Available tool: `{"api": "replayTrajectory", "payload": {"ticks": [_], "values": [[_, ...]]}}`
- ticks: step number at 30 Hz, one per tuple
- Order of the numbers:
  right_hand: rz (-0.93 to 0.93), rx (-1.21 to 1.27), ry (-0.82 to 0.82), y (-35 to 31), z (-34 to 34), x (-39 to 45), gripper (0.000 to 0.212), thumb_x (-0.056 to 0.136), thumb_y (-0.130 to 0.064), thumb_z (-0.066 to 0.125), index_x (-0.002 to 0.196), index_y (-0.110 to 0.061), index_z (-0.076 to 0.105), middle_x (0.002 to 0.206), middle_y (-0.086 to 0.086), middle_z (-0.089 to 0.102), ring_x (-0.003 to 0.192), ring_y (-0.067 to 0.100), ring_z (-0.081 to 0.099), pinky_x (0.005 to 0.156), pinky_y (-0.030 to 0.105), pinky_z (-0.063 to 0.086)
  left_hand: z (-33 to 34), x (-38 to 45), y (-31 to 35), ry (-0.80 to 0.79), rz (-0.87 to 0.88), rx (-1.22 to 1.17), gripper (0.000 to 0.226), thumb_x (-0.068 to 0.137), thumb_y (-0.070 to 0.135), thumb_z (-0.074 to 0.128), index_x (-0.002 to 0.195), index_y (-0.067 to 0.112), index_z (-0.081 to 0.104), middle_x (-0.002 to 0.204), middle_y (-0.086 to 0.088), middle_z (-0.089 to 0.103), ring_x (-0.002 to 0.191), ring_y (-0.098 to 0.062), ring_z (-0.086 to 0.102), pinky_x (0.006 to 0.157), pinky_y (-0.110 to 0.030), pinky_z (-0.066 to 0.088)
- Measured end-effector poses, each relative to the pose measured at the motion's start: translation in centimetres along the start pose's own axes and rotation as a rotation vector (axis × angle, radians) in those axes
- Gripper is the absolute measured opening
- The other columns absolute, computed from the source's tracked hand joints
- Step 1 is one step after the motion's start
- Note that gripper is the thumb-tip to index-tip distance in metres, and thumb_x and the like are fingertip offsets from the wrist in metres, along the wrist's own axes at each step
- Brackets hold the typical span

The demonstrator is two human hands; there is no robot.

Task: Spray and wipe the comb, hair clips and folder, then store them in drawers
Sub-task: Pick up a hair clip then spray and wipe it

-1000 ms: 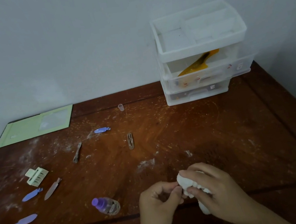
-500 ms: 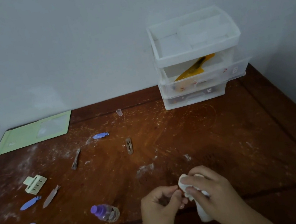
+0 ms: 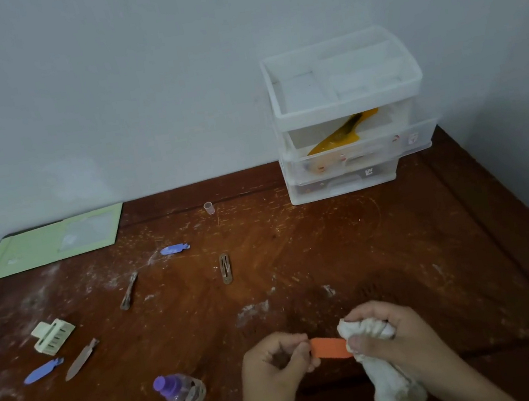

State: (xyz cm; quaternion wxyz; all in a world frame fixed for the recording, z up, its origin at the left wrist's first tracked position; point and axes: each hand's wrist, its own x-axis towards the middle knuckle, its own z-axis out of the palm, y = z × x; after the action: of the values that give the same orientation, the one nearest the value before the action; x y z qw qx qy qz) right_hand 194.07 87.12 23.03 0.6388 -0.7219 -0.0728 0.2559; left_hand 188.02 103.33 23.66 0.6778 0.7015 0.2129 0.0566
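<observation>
A flat orange plastic hair clip [image 3: 329,347] is pinched at one end by the left hand [image 3: 275,363], while its other end is hidden inside the crumpled white cloth [image 3: 379,366] gripped by the right hand [image 3: 390,336], above the near edge of the scuffed brown wooden table [image 3: 402,247]. Seven more clips are counted on the table: three purple, three brownish and one cream claw clip [image 3: 54,336]. One purple-capped spray bottle [image 3: 180,389] lies near the left hand, one pale green folder [image 3: 51,242] is cut off at the far left, and one orange comb [image 3: 342,132] is only partly seen in the open drawer of the white plastic drawer unit [image 3: 346,111].

Dim, flat, bluish indoor light; soft, grainy detail throughout, wide-angle bending at edges, faint shadows, no glare
</observation>
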Motion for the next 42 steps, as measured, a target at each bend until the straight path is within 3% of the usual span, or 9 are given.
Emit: {"api": "replayTrajectory", "payload": {"ticks": [6,10,12,16,20,25,29,37,42], "values": [[-0.01,0.17,0.164,0.2,1.0,0.1,0.018,0.063,-0.006,0.076,0.064,-0.023,0.07,0.063,0.002,0.069,0.06,0.016,0.065,0.058,0.027,0.053,1.3,0.1,0.2,0.075,-0.146,-0.255,0.031,0.075,-0.012,0.062,0.095,0.013,0.061,0.051,-0.001,0.065,0.051,-0.006,0.062,0.051,-0.014,0.05],[-0.04,0.159,0.302,0.8,2.1,0.0,0.028,0.07,0.003,0.072,0.064,-0.024,0.066,0.064,-0.008,0.069,0.057,0.005,0.062,0.052,0.015,0.05,3.3,-0.3,0.2,0.13,-0.321,-0.477,0.011,0.074,-0.004,0.066,0.071,0.005,0.062,0.046,0.001,0.058,0.042,-0.004,0.053,0.043,-0.013,0.045],[-0.057,0.137,0.343,0.8,2.2,-0.2,0.031,0.072,0.0,0.071,0.066,-0.03,0.068,0.071,-0.013,0.07,0.064,0.007,0.063,0.056,0.014,0.049,3.8,-0.3,-0.3,0.148,-0.339,-0.476,0.023,0.085,-0.003,0.053,0.065,0.006,0.062,0.047,0.0,0.058,0.044,-0.005,0.054,0.045,-0.015,0.046],[-0.262,0.032,0.378,0.4,0.9,-0.3,0.033,0.075,-0.017,0.071,0.072,-0.05,0.066,0.089,-0.011,0.069,0.082,0.007,0.064,0.07,0.009,0.048,3.1,-0.3,-0.3,0.15,-0.242,-0.238,0.022,0.089,0.0,0.048,0.07,0.005,0.058,0.055,-0.002,0.062,0.057,-0.013,0.062,0.056,-0.02,0.05],[-0.502,-0.245,0.157,-1.2,-0.2,0.2,0.026,0.069,-0.039,0.057,0.091,-0.053,0.06,0.107,-0.026,0.058,0.099,-0.006,0.056,0.081,0.004,0.041,2.3,-0.6,-0.2,-0.022,-0.068,0.063,0.027,0.086,0.0,0.054,0.067,0.018,0.062,0.066,-0.006,0.065,0.053,-0.005,0.065,0.052,-0.014,0.048],[-0.354,-0.351,-0.122,-2.2,-0.6,1.0,0.022,0.066,-0.05,0.053,0.086,-0.057,0.06,0.108,-0.03,0.053,0.1,-0.007,0.053,0.081,0.005,0.04,1.5,-0.6,-0.3,-0.136,0.262,0.373,0.013,0.067,0.04,0.048,0.064,0.039,0.061,0.075,0.016,0.059,0.066,-0.005,0.057,0.06,-0.013,0.042],[-0.335,-0.346,-0.211,-2.5,-0.8,0.5,0.013,0.069,-0.045,0.054,0.082,-0.043,0.055,0.094,-0.039,0.057,0.089,-0.011,0.056,0.074,0.005,0.04,1.2,-0.6,-0.4,-0.21,0.361,0.423,0.015,0.068,0.041,0.045,0.067,0.047,0.058,0.078,0.023,0.056,0.066,0.001,0.054,0.059,-0.008,0.037],[0.03,0.121,0.011,-1.4,1.0,0.1,0.02,0.084,0.0,0.055,0.069,-0.011,0.061,0.055,-0.006,0.06,0.054,0.003,0.056,0.054,0.016,0.046,0.8,-0.4,-1.4,-0.285,0.489,0.524,0.009,0.075,0.032,0.046,0.073,0.027,0.054,0.076,0.03,0.05,0.069,0.01,0.048,0.062,-0.002,0.033],[0.024,0.111,0.016,-0.6,1.5,-0.1,0.007,0.076,-0.019,0.062,0.069,-0.016,0.062,0.057,-0.007,0.06,0.059,0.005,0.056,0.055,0.018,0.046,0.4,-0.3,-2.3,-0.307,0.497,0.567,0.009,0.077,0.03,0.045,0.075,0.027,0.053,0.078,0.034,0.048,0.069,0.014,0.046,0.062,0.0,0.033]]}}
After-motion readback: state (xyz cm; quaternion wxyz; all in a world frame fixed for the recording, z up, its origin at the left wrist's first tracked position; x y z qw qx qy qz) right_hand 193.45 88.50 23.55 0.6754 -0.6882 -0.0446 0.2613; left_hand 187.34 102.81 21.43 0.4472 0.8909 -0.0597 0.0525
